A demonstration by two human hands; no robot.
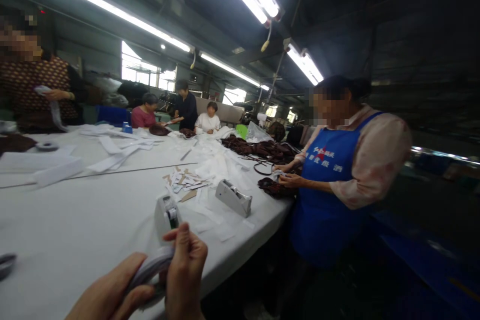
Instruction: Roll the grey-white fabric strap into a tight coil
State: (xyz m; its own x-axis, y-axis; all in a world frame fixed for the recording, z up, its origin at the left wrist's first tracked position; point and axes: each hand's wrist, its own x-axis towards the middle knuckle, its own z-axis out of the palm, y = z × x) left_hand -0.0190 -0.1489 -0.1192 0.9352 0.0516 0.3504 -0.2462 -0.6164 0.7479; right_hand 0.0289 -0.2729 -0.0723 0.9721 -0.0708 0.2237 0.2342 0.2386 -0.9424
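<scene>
A pale folded strip (150, 269) is held between both hands just over the near edge of the white bench (75, 230). The left hand (112, 292) is curled beneath it, fingers closed around the strip. The right hand (185, 272) is raised upright, thumb and fingers pinched on the strip's end. Just beyond, a tape dispenser (167, 216) stands on the bench; a second dispenser (233, 197) lies nearer the right edge.

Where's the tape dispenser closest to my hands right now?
The tape dispenser stands on the white table at bottom centre of the head view, just above the right hand, with a second dispenser to its right.
</scene>
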